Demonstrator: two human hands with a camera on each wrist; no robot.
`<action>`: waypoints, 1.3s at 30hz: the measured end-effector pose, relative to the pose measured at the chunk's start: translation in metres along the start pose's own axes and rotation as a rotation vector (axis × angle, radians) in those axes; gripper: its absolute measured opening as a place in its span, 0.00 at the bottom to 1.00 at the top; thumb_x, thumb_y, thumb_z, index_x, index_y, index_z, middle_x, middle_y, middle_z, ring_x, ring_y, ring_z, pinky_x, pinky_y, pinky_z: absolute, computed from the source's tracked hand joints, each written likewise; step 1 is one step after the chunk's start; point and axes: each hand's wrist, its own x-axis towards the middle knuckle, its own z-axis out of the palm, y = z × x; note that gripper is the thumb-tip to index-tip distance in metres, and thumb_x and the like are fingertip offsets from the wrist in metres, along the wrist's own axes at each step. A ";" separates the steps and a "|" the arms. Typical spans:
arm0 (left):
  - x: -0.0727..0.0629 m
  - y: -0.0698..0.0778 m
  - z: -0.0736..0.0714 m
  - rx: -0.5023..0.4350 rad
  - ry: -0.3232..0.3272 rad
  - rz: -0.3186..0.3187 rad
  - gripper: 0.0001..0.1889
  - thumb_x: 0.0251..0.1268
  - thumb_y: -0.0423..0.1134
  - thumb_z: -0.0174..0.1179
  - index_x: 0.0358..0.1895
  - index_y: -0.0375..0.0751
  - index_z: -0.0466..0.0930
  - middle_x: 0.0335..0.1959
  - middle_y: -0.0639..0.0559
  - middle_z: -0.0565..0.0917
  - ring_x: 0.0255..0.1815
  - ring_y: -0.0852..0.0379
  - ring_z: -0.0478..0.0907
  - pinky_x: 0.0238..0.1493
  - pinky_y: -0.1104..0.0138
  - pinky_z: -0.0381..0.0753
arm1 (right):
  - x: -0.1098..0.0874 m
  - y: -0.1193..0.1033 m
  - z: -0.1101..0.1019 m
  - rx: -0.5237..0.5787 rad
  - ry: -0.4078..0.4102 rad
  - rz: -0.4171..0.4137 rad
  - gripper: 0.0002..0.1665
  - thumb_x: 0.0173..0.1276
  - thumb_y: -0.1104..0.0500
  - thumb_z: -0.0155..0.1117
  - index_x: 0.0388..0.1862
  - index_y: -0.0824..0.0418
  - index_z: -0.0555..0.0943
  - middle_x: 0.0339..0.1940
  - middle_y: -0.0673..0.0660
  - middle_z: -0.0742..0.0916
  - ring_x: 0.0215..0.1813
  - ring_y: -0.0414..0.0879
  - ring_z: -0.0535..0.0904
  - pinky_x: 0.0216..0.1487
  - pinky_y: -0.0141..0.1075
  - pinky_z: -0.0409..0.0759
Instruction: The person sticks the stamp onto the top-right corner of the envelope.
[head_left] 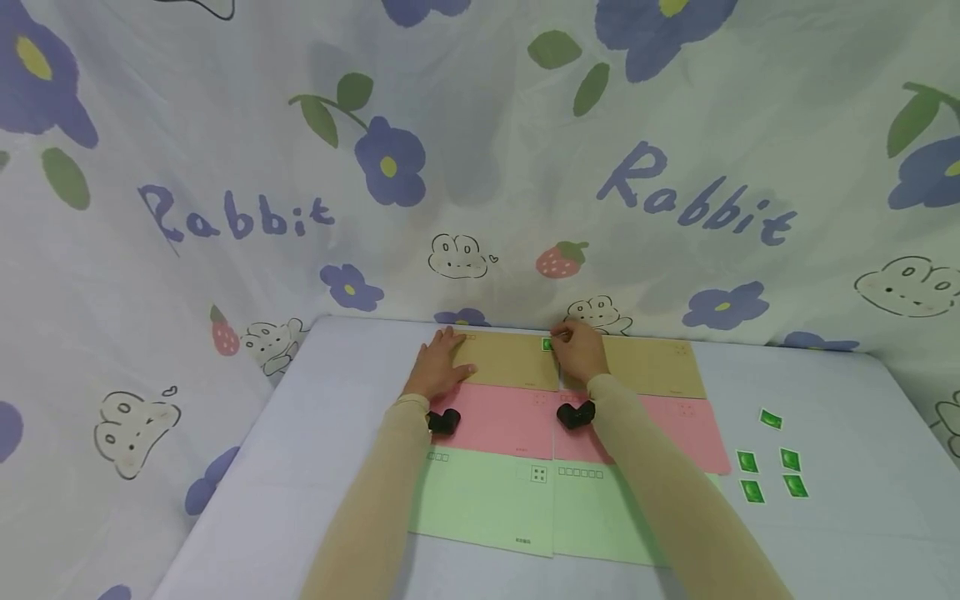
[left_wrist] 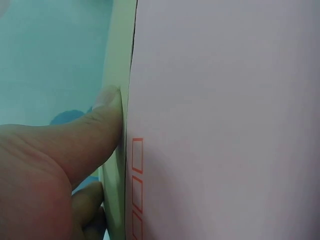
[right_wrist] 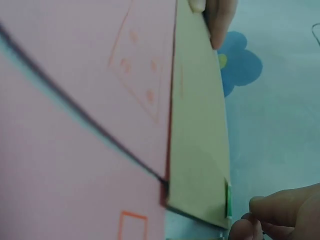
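Along the back of the table lie a left brown envelope and a right brown envelope. My left hand rests at the left end of the left one, thumb and fingers spread. A green stamp sits at that envelope's top right corner. Right beside it is my right hand, its fingers curled and their tips together. In the right wrist view a small gap separates those fingertips from the stamp, and nothing shows between them.
Two pink envelopes form the middle row, and two light green envelopes the front row. Several loose green stamps lie on the white table at the right. A patterned cloth hangs behind the table.
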 end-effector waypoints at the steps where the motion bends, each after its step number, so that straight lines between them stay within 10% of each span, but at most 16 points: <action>1: 0.000 0.000 0.000 -0.001 0.001 0.001 0.36 0.70 0.44 0.64 0.76 0.34 0.63 0.79 0.34 0.53 0.81 0.38 0.44 0.78 0.43 0.42 | -0.001 0.000 0.000 0.009 0.001 0.003 0.12 0.72 0.60 0.61 0.49 0.63 0.85 0.45 0.60 0.85 0.45 0.53 0.78 0.48 0.45 0.78; 39: 0.006 0.004 -0.003 0.111 -0.004 0.019 0.35 0.68 0.45 0.64 0.73 0.32 0.65 0.77 0.31 0.58 0.79 0.36 0.52 0.75 0.38 0.51 | -0.057 -0.022 -0.054 0.098 0.021 -0.245 0.16 0.74 0.58 0.62 0.57 0.63 0.83 0.48 0.60 0.86 0.49 0.55 0.82 0.52 0.48 0.81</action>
